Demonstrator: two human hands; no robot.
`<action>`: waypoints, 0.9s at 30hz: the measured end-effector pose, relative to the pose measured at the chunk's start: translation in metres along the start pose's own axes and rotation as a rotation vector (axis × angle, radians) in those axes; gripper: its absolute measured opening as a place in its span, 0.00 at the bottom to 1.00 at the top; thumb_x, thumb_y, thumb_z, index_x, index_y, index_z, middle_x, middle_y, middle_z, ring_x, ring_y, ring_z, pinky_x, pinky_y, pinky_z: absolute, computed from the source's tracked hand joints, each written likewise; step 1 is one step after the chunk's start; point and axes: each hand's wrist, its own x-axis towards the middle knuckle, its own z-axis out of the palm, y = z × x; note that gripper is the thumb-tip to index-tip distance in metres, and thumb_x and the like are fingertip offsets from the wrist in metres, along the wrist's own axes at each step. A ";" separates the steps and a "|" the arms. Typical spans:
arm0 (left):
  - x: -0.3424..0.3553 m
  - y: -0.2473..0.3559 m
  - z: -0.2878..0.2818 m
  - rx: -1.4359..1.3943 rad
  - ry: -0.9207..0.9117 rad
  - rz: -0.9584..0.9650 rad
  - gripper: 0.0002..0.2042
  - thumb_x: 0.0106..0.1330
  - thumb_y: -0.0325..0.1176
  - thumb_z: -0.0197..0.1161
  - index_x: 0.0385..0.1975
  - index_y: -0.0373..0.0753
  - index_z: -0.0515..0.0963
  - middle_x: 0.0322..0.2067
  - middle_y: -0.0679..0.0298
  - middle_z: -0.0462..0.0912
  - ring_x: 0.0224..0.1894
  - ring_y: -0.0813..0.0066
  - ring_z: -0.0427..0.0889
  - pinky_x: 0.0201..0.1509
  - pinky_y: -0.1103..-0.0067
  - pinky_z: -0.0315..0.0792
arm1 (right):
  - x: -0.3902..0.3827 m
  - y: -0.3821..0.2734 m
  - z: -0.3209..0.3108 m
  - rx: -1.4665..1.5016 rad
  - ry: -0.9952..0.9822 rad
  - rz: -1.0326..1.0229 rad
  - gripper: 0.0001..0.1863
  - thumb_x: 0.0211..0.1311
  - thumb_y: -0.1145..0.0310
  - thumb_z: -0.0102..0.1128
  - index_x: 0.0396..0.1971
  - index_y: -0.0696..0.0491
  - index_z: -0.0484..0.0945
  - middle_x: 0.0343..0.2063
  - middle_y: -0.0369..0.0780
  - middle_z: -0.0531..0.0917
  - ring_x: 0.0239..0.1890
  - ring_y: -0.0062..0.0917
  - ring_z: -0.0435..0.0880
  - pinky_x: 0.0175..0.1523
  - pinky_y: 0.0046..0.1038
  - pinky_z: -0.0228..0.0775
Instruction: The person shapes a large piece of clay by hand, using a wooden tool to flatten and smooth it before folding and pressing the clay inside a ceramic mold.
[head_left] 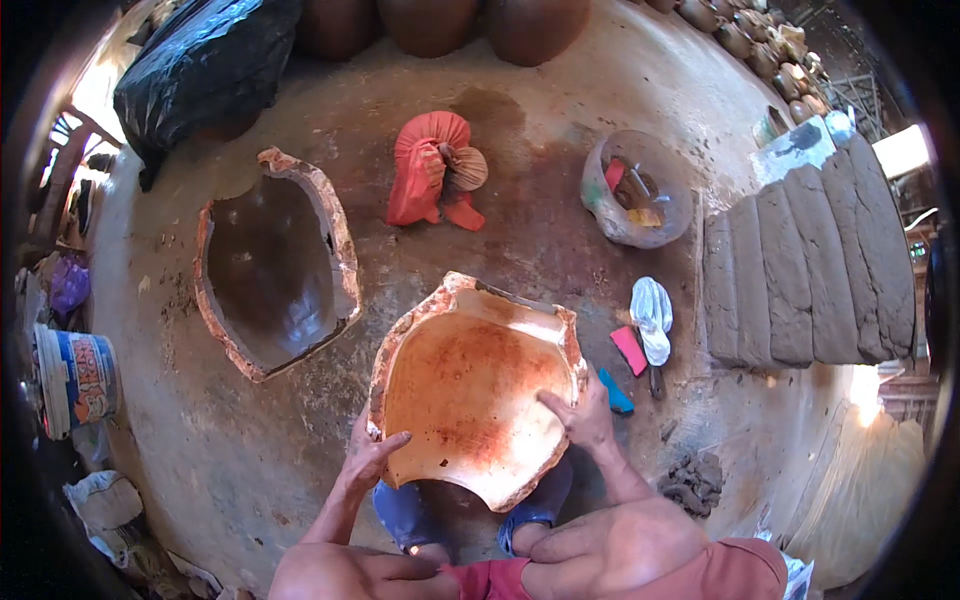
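Observation:
Between my hands is a large curved plaster mould piece (470, 385), hollow side up, with an orange-stained inside and a thick, rough, chipped rim. My left hand (368, 455) grips its left edge, thumb over the rim. Around its right edge my right hand (583, 412) is closed, thumb lying on the inner face; the other fingers are hidden behind the piece. It is held above my feet. To the left, a second mould piece (350, 270) with a similar rough rim lies on the floor, its hollow lined with dark, shiny wet clay (265, 270).
Ahead lies a tied red cloth bundle (435, 170). To the right are a plastic basin (612, 225) with small tools, a white cloth (652, 310), pink and blue scraps, clay lumps (692, 482) and stacked grey clay slabs (800, 270). A bucket (80, 380) stands left; round pots (430, 20) line the back.

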 end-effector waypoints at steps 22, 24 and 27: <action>0.039 0.003 0.091 0.349 0.126 0.039 0.43 0.67 0.51 0.72 0.74 0.34 0.57 0.66 0.51 0.74 0.65 0.63 0.76 0.69 0.67 0.71 | 0.374 -0.184 0.167 -0.801 -0.099 -0.220 0.44 0.60 0.38 0.65 0.69 0.50 0.68 0.47 0.64 0.84 0.54 0.53 0.85 0.59 0.51 0.78; 0.039 0.023 0.096 0.376 0.057 -0.051 0.46 0.67 0.54 0.71 0.75 0.34 0.56 0.67 0.49 0.72 0.65 0.60 0.77 0.67 0.66 0.74 | 0.393 -0.162 0.166 -0.776 -0.071 -0.224 0.37 0.60 0.46 0.64 0.66 0.48 0.71 0.46 0.63 0.84 0.53 0.54 0.85 0.58 0.52 0.78; 0.051 -0.022 0.087 0.269 0.076 0.111 0.48 0.67 0.59 0.68 0.76 0.34 0.54 0.69 0.47 0.69 0.66 0.56 0.77 0.65 0.66 0.75 | 0.402 -0.147 0.144 -0.558 0.073 -0.361 0.24 0.53 0.67 0.62 0.53 0.46 0.76 0.40 0.58 0.86 0.49 0.60 0.84 0.53 0.56 0.76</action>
